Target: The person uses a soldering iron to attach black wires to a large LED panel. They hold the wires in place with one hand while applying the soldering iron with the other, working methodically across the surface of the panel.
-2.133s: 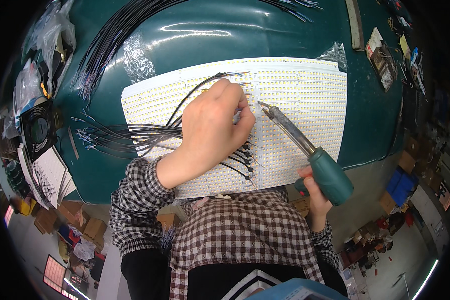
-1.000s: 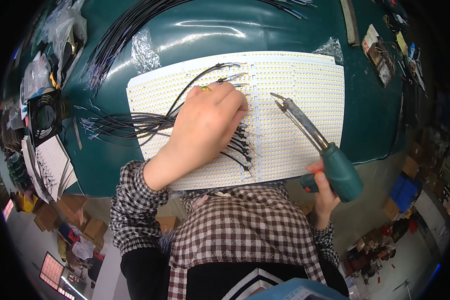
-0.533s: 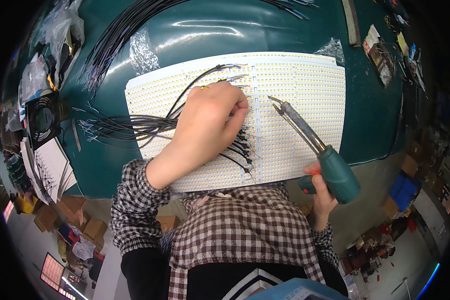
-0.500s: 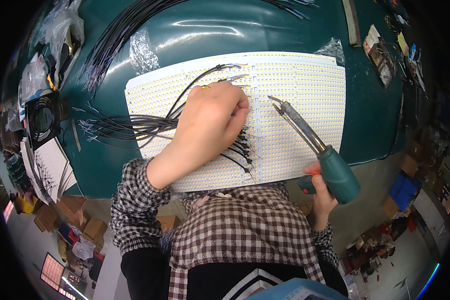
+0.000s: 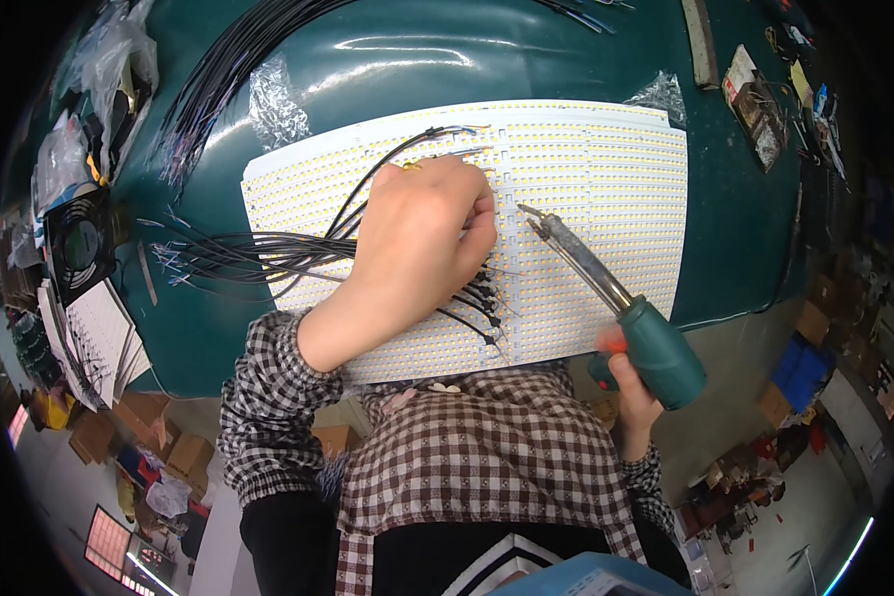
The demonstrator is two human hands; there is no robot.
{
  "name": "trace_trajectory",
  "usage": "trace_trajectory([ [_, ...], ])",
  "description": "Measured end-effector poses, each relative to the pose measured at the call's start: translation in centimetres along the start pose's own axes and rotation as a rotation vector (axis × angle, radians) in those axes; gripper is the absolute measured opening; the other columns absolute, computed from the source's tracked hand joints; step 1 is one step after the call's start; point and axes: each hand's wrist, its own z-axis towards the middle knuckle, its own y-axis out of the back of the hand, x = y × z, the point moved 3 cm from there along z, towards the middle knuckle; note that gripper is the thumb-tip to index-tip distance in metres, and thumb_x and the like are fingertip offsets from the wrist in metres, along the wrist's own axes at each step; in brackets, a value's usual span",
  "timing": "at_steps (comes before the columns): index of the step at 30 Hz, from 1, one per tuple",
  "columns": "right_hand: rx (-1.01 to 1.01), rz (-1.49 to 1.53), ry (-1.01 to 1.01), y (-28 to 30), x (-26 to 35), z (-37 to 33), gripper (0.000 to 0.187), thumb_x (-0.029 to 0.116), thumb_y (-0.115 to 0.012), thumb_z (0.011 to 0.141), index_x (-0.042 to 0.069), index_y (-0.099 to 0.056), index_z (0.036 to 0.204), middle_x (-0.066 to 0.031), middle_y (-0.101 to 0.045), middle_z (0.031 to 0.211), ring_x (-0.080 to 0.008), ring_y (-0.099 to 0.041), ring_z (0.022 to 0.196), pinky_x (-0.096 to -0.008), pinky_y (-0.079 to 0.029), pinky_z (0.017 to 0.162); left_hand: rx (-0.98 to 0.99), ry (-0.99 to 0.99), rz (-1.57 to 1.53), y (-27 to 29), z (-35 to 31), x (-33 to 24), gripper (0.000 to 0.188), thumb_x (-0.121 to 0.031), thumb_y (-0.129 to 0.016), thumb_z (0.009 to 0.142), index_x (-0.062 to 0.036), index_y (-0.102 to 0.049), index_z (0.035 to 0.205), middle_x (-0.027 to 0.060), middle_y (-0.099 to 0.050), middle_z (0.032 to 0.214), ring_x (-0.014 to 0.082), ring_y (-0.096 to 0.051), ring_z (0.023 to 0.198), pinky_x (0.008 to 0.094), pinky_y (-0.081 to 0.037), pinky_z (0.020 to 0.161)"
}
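Observation:
Several thin white LED boards (image 5: 606,179), dotted with yellow chips in rows, lie stacked in front of me. My left hand (image 5: 407,228) rests over the middle-left of the top sheet, its fingers pinched together on a black cable. The fingertips and the held end are mostly hidden. Black cables (image 5: 303,248) run beneath this hand from the left; several cable ends (image 5: 482,308) with bared wires show along the board's centre seam. My right hand (image 5: 636,397) grips a green-handled soldering gun (image 5: 664,350) with a red trigger. Its tip points at the seam, just right of my left fingers.
A larger bundle of black cables (image 5: 219,79) curves across the back of the green table cover (image 5: 417,65). At the left stand a black fan (image 5: 79,241) and white sheets (image 5: 104,333). A worn small box (image 5: 755,104) and a bar (image 5: 698,45) lie at the back right.
The soldering gun has moved left and slightly down, bringing its tip closer to the seam and my left fingers. My left hand has barely shifted.

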Motion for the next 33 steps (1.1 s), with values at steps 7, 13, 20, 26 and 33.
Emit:
trace_trajectory([
  [7, 0.077, -0.098, 0.044, 0.5, -0.7, 0.0, 0.043, 0.001, -0.086, 0.08, -0.007, -0.067, 0.117, -0.0118, -0.072, 0.098, -0.0185, -0.072, 0.086, -0.0322, -0.06, 0.078, 0.004, 0.009, -0.001, 0.1, 0.0, -0.1, 0.011, -0.003, -0.072, 0.078, -0.0072, -0.062, 0.077, 0.0074, -0.064, 0.073, 0.0298, -0.064, 0.07, 0.0438, -0.042, 0.068],
  [13, 0.055, -0.009, 0.004, -0.3, -0.5, 0.3, 0.038, -0.002, -0.087, 0.077, -0.006, -0.07, 0.111, -0.0114, -0.072, 0.096, -0.0182, -0.072, 0.084, -0.0311, -0.059, 0.076, 0.009, 0.023, -0.028, -0.1, 0.1, 0.1, 0.011, -0.003, -0.072, 0.077, -0.0068, -0.062, 0.077, 0.008, -0.064, 0.073, 0.0303, -0.064, 0.07, 0.044, -0.043, 0.067],
  [20, 0.034, -0.042, -0.063, -0.2, -0.7, 0.1, 0.037, 0.0, -0.088, 0.077, -0.005, -0.071, 0.109, -0.0107, -0.072, 0.097, -0.0176, -0.071, 0.085, -0.0309, -0.057, 0.077, -0.009, -0.011, -0.031, -0.1, 0.3, 0.1, 0.011, -0.002, -0.072, 0.076, -0.0057, -0.061, 0.075, 0.0091, -0.064, 0.071, 0.0315, -0.064, 0.068, 0.0446, -0.045, 0.063],
  [26, 0.034, -0.082, -0.069, -0.2, -0.7, 0.0, 0.039, 0.001, -0.088, 0.076, -0.005, -0.071, 0.11, -0.0102, -0.073, 0.098, -0.0172, -0.07, 0.086, -0.0301, -0.056, 0.078, -0.009, -0.019, 0.0, 0.1, 0.4, 0.0, 0.011, -0.001, -0.071, 0.074, -0.0051, -0.061, 0.074, 0.0105, -0.063, 0.07, 0.0323, -0.064, 0.066, 0.0449, -0.046, 0.062],
  [33, 0.023, -0.015, -0.032, -0.4, -0.7, -0.1, 0.033, 0.004, -0.083, 0.083, -0.007, -0.07, 0.112, -0.0125, -0.073, 0.098, -0.0204, -0.072, 0.088, -0.035, -0.059, 0.082, -0.017, -0.019, -0.031, -0.1, 0.3, 0.2, 0.011, -0.001, -0.071, 0.074, -0.0051, -0.06, 0.073, 0.0109, -0.062, 0.07, 0.0324, -0.063, 0.066, 0.0448, -0.046, 0.061],
])
